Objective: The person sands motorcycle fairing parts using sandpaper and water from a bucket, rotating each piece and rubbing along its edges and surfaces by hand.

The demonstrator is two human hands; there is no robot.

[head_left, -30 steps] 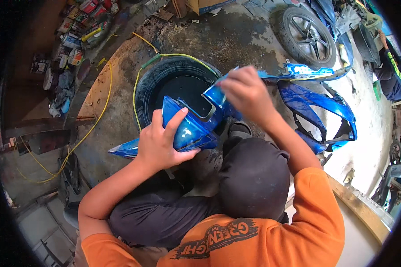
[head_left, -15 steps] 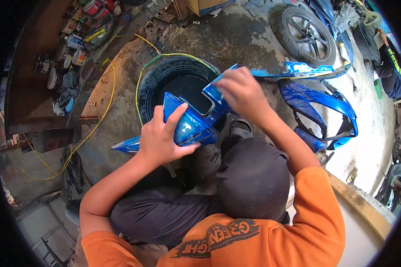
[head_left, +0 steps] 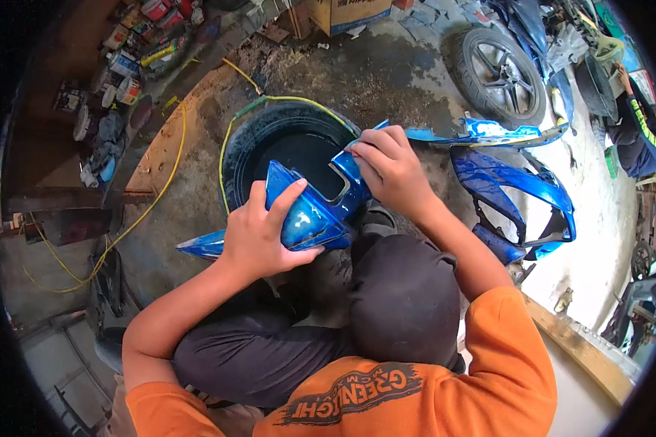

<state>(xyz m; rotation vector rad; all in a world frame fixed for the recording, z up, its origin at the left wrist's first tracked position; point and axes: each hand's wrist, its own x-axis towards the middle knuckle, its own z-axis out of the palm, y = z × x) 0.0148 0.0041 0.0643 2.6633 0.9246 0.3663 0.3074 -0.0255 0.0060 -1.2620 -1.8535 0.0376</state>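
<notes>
A glossy blue motorcycle fairing panel (head_left: 312, 220) with a pale worn patch is held tilted over the near rim of a round black tub (head_left: 235, 149) of dark water. My left hand (head_left: 259, 234) grips its left side, thumb along the lower edge and fingers spread over the top. My right hand (head_left: 395, 169) is closed at the panel's narrow upper arm, beside a squared cutout. Its fingertips press on the blue surface; whatever lies under them is too hidden to make out. A pointed blue piece (head_left: 204, 245) sticks out to the left beneath my left hand.
A yellow hose (head_left: 176, 171) loops round the tub and off left. Blue fairing parts (head_left: 554, 191) and a wheel (head_left: 499, 76) lie to the right. Cans (head_left: 124, 64) crowd a shelf at upper left. Another person (head_left: 638, 120) is at the far right.
My right hand, blurred earlier, is now sharp and slightly lower, its fingers closed against the panel's upper arm. My left hand keeps its grip. The whole view has shifted slightly.
</notes>
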